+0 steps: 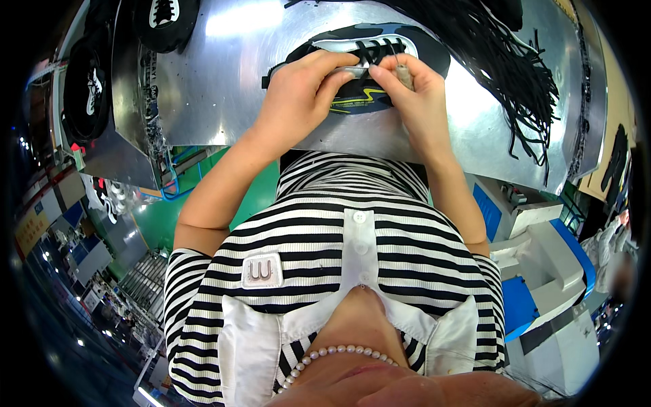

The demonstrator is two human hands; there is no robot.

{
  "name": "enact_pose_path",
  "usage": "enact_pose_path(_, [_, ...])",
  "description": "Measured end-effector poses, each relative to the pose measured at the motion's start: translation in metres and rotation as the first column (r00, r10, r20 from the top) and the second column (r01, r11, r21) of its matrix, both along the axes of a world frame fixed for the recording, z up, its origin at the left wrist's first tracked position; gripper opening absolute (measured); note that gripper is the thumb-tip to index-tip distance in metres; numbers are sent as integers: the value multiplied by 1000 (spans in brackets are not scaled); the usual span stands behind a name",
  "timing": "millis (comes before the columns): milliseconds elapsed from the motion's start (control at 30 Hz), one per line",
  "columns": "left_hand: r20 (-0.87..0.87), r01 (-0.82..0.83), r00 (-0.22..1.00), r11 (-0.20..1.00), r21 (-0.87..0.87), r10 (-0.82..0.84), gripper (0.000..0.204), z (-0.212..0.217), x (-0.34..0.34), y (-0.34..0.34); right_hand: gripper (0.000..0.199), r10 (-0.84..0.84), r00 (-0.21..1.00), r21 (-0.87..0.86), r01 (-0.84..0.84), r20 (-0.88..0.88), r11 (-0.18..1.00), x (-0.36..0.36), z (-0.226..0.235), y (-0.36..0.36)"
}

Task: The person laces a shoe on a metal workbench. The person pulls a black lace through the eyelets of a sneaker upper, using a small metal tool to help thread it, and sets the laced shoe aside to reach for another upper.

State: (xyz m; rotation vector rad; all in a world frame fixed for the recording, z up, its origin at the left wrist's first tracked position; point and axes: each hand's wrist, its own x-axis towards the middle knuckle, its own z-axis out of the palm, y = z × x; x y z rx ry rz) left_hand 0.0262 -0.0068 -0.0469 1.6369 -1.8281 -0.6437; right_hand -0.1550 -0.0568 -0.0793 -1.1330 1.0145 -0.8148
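here, one dark shoe [352, 51] is seen lying on the metal table [224, 81], between two hands. one heap of black laces [502, 61] is spread at the table's right, and two more shoes [163, 20] are cut off at the upper left. the left hand [305, 91] is curled narrowly, its fingertips pinched on the shoe's lacing by the tongue. the right hand [413, 91] is closed on a lace end there. the shoe's near side is hidden by both hands; what the right thumb presses cannot be made out.
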Motion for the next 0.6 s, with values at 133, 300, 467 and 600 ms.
enact_pose_path(133, [-37,5,999,989,147,1,31,8,-4,1,11,-85,996,-115,80,-38,990,9,-11,-2])
enact_pose_path(300, [138,-69,989,993,96,56,30,-4,-9,0,10,-105,994,-173,97,-38,980,11,-12,3])
enact_pose_path(467, [-95,-3,995,986,169,19,27,-1,-5,-4,10,-133,991,-176,128,-14,976,6,-15,2])
enact_pose_path(600, [-31,-27,999,991,127,31,27,1,-9,-5,10,-157,987,-164,154,-8,974,9,-13,1])
